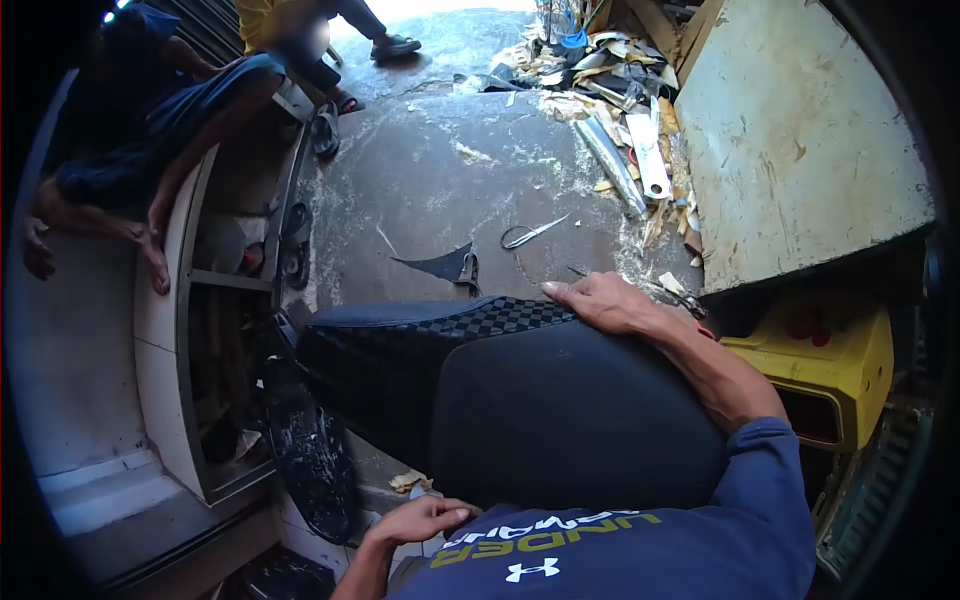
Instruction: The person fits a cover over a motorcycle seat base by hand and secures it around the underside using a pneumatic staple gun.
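A black motorcycle seat (570, 420) with a checkered strip (505, 317) along its far side lies across in front of my body. My right hand (620, 305) is closed over the seat's far edge, thumb on the cover and the other fingers partly hidden. Close to my shirt, my left hand (420, 520) is by the seat's near edge, its fingers drawn together. Whatever lies under those fingers is hidden. Beyond the seat, scissors (530, 235) and a dark cut scrap of cover material (440, 265) rest on the floor.
A yellow plastic box (815, 370) stands at right, below a pale worn panel (800, 140). Offcuts and a silvery roll (610, 165) litter the floor at far right. At left are a shelf unit (190, 330), sandals (295, 245) and a seated person (150, 130); another person's foot (395, 47) shows behind.
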The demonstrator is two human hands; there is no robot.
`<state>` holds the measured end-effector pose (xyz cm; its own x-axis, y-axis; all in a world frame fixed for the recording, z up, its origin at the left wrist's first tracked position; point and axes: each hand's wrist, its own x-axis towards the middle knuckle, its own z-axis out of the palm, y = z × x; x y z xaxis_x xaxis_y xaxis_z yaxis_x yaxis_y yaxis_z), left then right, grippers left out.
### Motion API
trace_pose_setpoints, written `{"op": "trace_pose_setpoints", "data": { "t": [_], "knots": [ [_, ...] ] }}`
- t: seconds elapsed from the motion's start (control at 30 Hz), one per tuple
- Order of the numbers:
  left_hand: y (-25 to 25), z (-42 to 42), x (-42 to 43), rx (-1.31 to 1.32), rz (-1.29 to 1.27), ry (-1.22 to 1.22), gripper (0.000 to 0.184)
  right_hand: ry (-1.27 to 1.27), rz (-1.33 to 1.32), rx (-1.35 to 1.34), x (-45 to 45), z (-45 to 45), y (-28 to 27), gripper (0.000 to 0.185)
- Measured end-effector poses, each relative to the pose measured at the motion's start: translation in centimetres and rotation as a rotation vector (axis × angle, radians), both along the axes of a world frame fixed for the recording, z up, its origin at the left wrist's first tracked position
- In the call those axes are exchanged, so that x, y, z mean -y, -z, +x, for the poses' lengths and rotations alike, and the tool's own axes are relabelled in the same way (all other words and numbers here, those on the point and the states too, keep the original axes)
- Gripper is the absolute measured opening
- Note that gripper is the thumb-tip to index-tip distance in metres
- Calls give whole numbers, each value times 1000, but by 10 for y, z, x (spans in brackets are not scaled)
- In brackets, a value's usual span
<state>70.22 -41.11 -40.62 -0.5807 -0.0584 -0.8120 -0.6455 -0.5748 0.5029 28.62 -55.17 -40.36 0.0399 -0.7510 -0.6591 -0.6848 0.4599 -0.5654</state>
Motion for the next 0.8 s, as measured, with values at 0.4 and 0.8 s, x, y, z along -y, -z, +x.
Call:
{"op": "trace_pose_setpoints", "data": {
  "t": [0.4,0.8],
  "knots": [
    [-108,-173,204,-288,-1256,765,34,-167,-555,-277,-104,33,-90,32],
    [-89,-207,222,-420,-403,682,41,5,-679,210,-83,17,-94,22]
  ]
}}
